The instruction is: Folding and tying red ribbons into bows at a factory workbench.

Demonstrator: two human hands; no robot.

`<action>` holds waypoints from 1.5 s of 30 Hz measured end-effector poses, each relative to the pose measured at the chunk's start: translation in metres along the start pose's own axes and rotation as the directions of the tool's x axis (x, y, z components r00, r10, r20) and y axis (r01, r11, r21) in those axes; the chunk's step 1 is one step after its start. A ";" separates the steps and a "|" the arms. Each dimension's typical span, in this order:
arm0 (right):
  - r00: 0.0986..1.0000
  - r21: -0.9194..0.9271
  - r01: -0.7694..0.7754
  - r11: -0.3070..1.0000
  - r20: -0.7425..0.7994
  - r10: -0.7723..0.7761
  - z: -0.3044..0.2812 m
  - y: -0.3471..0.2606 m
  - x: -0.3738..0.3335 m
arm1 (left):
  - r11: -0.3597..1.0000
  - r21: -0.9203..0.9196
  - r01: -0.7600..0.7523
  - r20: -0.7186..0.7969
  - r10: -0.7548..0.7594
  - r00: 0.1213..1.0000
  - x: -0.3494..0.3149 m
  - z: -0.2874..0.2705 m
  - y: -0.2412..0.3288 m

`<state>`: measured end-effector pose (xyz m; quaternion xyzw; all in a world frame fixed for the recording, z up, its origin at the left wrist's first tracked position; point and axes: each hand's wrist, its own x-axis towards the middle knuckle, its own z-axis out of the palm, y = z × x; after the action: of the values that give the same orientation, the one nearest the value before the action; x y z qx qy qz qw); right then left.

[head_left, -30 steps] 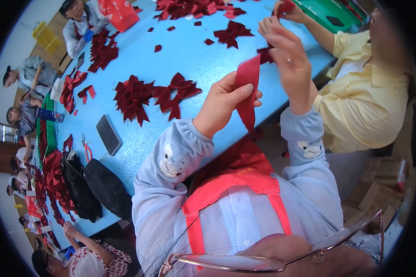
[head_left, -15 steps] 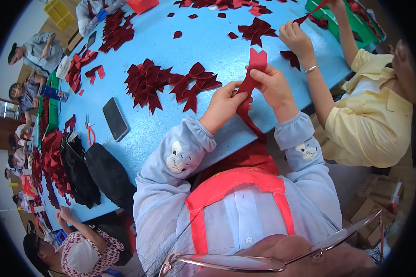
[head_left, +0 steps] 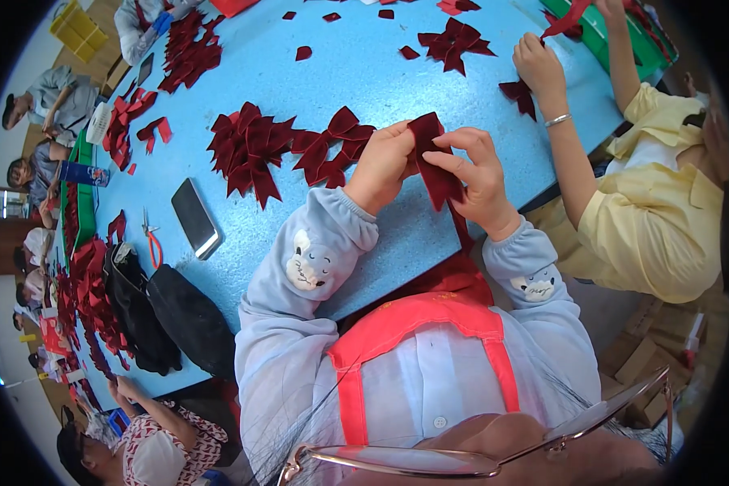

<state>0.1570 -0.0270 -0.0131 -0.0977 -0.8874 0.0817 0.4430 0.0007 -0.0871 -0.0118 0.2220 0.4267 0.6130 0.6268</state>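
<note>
A dark red velvet ribbon [head_left: 434, 166] is folded over between my hands, above the table's near edge. My left hand [head_left: 383, 166] is closed on its left side, gripping it between thumb and fingers. My right hand [head_left: 479, 180] is at its right side, thumb and forefinger apart, their tips at the ribbon's face. Whether its lower fingers touch the ribbon is hidden. A loose tail of the ribbon hangs below toward my lap. Just beyond my left hand lie finished red bows [head_left: 332, 146] and a larger pile of bows [head_left: 249, 154].
On the blue table [head_left: 300, 235] lie a phone [head_left: 194, 217], orange-handled snips [head_left: 153, 241] and a black bag [head_left: 188, 308]. At right, a co-worker's hand [head_left: 540, 73] holds red ribbon beside a green tray [head_left: 644, 53]. Other people sit along the left side.
The ribbon has turned from upright with its notched end up to a folded piece showing its darker face. My right hand's thumb and fingers have come off their pinch and spread.
</note>
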 end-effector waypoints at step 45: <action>0.640 0.792 -0.606 -0.072 0.540 0.547 -0.005 0.029 0.003 | 0.133 0.801 -0.584 0.214 0.847 0.486 0.012 0.038 -0.006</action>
<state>0.1628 0.0023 -0.0147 -0.1760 -0.5248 0.7757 0.3032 0.0335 -0.0676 0.0011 0.5593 0.5728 0.5992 0.0034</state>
